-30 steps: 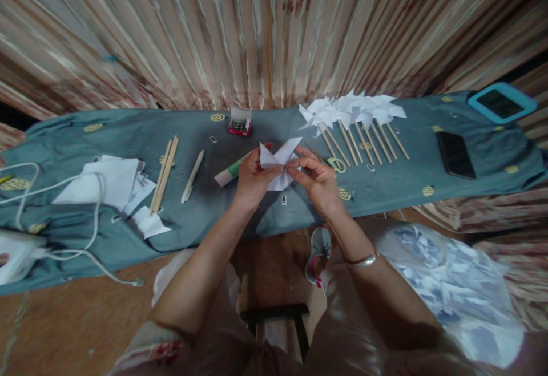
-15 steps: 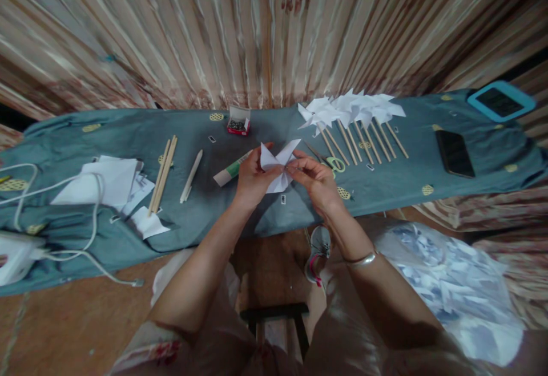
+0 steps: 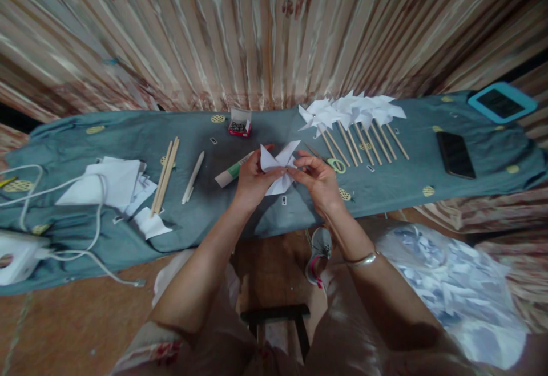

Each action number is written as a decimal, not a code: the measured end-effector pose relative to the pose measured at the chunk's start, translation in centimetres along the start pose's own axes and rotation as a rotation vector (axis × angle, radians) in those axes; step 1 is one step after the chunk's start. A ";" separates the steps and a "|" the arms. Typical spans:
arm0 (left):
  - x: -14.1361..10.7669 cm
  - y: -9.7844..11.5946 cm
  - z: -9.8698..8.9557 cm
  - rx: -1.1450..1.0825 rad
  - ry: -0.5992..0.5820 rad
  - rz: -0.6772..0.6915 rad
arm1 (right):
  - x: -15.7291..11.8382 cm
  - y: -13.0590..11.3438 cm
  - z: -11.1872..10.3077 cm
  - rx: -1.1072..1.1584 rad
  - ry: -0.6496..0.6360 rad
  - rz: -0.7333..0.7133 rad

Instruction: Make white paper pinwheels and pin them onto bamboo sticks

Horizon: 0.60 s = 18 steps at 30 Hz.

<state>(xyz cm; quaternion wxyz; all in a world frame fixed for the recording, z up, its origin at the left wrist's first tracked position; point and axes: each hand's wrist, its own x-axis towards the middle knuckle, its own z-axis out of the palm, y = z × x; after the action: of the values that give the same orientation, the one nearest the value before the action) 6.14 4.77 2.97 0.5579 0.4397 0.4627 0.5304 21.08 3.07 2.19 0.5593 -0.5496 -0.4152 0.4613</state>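
A white paper pinwheel (image 3: 280,162) with folded blades is held above the front middle of the cloth-covered table. My left hand (image 3: 253,179) grips it from the left, thumb across its centre. My right hand (image 3: 317,179) pinches at the centre from the right; whether a pin is between those fingertips is too small to tell. Behind my left hand lies a glue tube (image 3: 229,175) with a green band, partly covered. Scissors (image 3: 337,165) with pale green handles lie just beyond my right hand. A small red box (image 3: 240,127) of pins stands open farther back.
Several finished pinwheels (image 3: 357,108) on sticks lie in a row at the back right. Left are wooden sticks (image 3: 165,179), a white pen (image 3: 193,176), paper sheets (image 3: 111,182) and a power strip (image 3: 19,256) with cables. A phone (image 3: 456,154) lies right; a bag of paper pieces (image 3: 458,290) stands below.
Both hands stay on the pinwheel in nearly the same place. The right fingers have shifted slightly at its centre. The whole view has moved a little.
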 end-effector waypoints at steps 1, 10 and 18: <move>0.0 0.0 0.0 -0.004 -0.002 -0.006 | 0.0 0.0 0.0 -0.001 0.022 0.002; -0.1 0.4 -0.2 -0.063 -0.022 -0.062 | 0.0 -0.8 0.0 0.172 -0.126 0.093; -0.4 0.7 -0.2 -0.114 -0.053 -0.114 | -0.5 -1.5 -0.1 0.197 -0.226 0.218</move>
<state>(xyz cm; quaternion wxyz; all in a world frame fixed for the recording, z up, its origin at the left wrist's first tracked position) 5.85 4.40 3.62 0.6232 0.3943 0.4411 0.5114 21.19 2.57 3.72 0.5069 -0.4784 -0.3662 0.6165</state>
